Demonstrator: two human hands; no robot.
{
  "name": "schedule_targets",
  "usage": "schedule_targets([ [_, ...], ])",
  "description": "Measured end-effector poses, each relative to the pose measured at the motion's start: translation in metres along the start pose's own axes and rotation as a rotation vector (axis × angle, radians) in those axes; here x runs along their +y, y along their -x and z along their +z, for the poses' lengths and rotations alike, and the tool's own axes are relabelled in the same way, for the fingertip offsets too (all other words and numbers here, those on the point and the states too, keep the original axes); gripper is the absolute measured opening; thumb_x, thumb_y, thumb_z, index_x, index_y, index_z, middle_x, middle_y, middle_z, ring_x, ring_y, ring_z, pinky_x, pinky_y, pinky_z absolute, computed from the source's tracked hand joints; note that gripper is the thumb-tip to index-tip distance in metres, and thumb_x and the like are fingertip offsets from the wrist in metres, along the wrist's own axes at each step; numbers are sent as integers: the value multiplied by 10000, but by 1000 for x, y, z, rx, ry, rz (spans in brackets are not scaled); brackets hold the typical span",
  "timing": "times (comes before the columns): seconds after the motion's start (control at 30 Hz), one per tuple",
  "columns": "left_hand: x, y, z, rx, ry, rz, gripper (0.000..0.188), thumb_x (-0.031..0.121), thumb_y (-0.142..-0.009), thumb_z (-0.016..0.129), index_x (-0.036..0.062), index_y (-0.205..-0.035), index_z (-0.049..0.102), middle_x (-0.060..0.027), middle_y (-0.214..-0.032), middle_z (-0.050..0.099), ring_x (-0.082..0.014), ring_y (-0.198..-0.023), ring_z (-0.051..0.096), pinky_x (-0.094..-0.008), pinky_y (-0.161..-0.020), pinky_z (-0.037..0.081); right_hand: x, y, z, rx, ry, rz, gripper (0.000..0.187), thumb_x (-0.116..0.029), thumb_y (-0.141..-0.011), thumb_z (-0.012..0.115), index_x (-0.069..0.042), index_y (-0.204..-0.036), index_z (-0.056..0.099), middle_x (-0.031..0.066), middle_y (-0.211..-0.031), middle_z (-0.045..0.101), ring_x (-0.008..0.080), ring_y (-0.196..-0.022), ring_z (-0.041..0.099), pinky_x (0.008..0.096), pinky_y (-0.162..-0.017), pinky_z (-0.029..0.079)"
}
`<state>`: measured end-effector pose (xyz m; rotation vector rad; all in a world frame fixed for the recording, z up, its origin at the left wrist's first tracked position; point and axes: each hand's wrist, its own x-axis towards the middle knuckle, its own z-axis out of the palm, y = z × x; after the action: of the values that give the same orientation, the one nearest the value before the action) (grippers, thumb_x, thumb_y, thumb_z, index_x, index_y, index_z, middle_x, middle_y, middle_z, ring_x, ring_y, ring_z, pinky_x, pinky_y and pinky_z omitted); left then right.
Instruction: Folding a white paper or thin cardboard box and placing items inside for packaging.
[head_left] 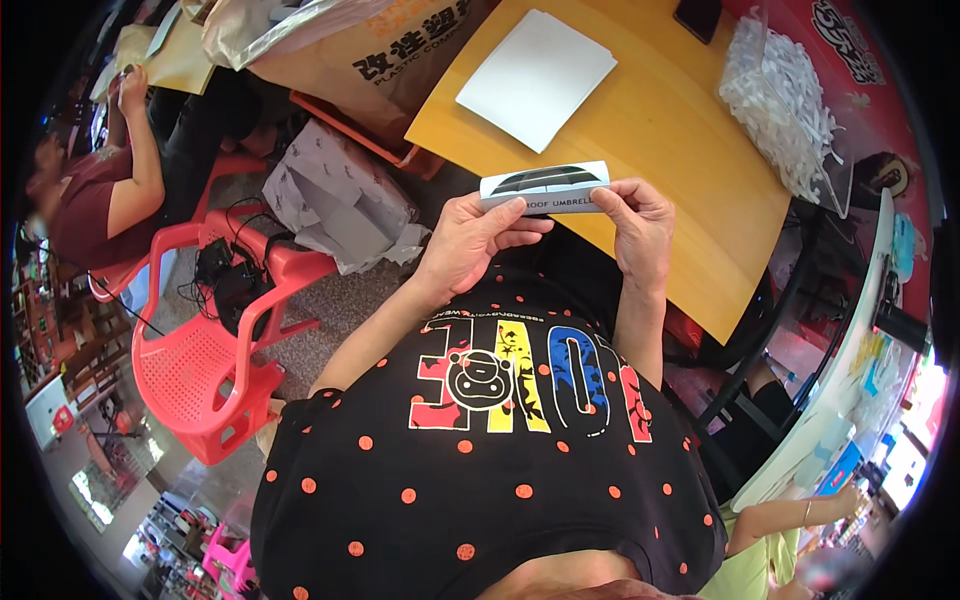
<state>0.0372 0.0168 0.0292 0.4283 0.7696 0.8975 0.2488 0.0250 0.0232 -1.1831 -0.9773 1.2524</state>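
A slim, pale printed box (548, 190) with a dark umbrella-like picture on its upper face is held level above the near edge of the yellow wooden table. On its left end my left hand (482, 232) is closed, thumb along the front side and fingers curled beneath. The right end is pinched by my right hand (636, 220), with the thumb on the front. Whether the box has anything inside cannot be seen. Beyond it, a stack of white sheets (540, 80) lies on the table (690, 170).
A clear bin of white strips (785, 110) stands at the table's right. A dark phone (698, 18) lies at the far edge. Left are a large printed sack (330, 60), a grey-white bag (335, 195) and a red plastic chair (195, 360) with black cables. Other people sit far left and lower right.
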Motion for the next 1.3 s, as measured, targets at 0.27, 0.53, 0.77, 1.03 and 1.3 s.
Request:
schedule_targets([
  [0.27, -1, 1, -1, -14, -52, 69, 271, 98, -952, 532, -52, -1174, 575, -179, -1110, 633, -255, -967, 660, -325, -839, 567, 2, 1, 3, -5, -85, 55, 120, -29, -808, 714, 47, -896, 685, 59, -808, 682, 93, -728, 603, 222, -711, 475],
  [0.53, -1, 4, -2, 20, -32, 63, 234, 73, -940, 546, -50, -1132, 599, -164, -1034, 659, -222, -913, 678, -276, -747, 588, 3, 0, 5, -49, -87, 58, 144, -23, -818, 698, 64, -933, 686, 81, -837, 687, 114, -766, 611, 235, -744, 478],
  [0.77, 0, 4, -4, 35, -34, 26, 243, 64, -926, 565, -17, -1152, 598, -167, -1080, 650, -249, -932, 673, -281, -733, 592, 2, 0, 6, -56, -80, 69, 135, -25, -825, 692, 61, -928, 686, 76, -829, 684, 112, -763, 611, 232, -740, 478],
  [1.03, -5, 1, -8, -8, 14, 79, 260, 86, -950, 529, -58, -1161, 575, -175, -1098, 636, -261, -970, 658, -335, -860, 564, 5, 0, 5, -54, -101, 79, 138, -30, -826, 692, 56, -933, 685, 74, -835, 685, 111, -766, 611, 233, -745, 477],
  [1.3, -4, -1, -10, 12, -18, 115, 276, 123, -960, 514, -90, -1120, 589, -189, -1026, 660, -234, -923, 678, -313, -814, 567, 9, 0, 5, -64, -84, 121, 115, -37, -827, 689, 46, -907, 686, 59, -812, 678, 78, -710, 577, 225, -692, 457],
])
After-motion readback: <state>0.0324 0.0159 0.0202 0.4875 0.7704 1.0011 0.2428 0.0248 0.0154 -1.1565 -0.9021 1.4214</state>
